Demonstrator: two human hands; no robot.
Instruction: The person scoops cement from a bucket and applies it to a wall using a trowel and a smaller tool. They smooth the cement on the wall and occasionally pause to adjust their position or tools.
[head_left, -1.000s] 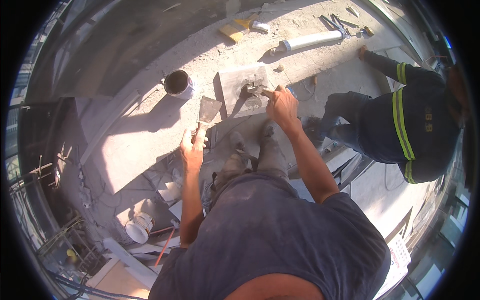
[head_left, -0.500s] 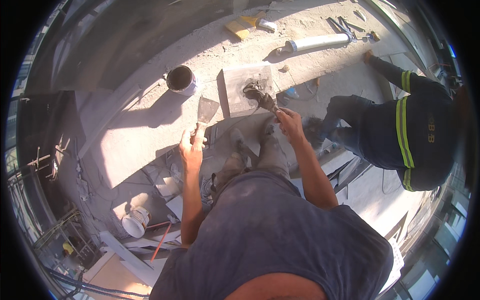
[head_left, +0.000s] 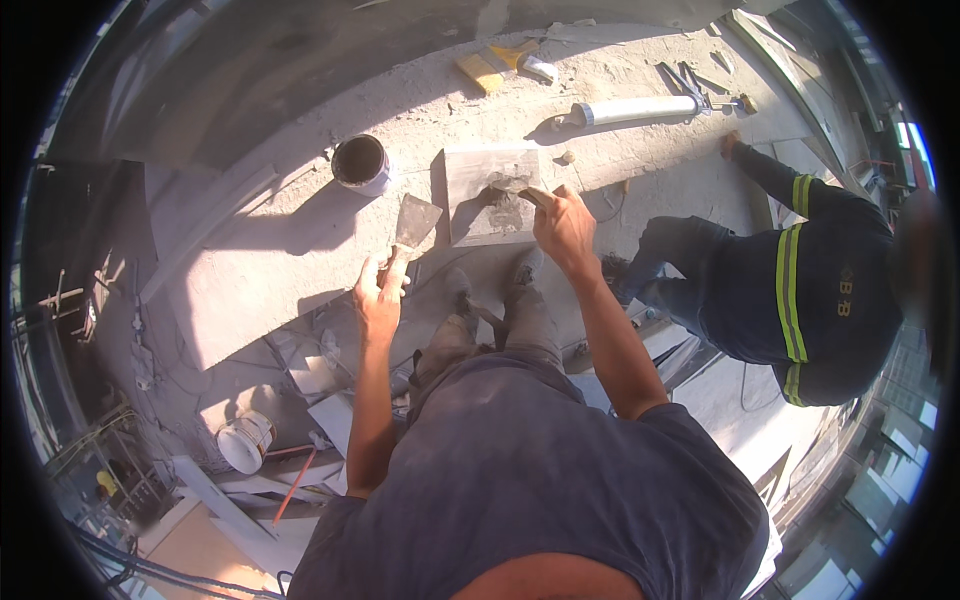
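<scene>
My left hand is closed round the handle of a putty knife, its broad grey blade raised just left of a square pale slab. Over the slab's right edge, my right hand grips a second putty knife by its handle. The far end of that tool meets a smear of dark grey paste in the slab's middle; its blade is hard to make out there. An open can with a dark inside stands on the dusty ledge, left of the slab.
Farther back lie a wide yellowish brush and a silver caulking gun. A co-worker in dark clothes with reflective stripes bends at the right, one hand on the ledge. A white bucket and offcut boards lie at the lower left.
My right hand has turned and drawn closer to the slab, bringing its putty knife flatter over the paste. The dark lump on the tool now shows as a smear on the slab.
</scene>
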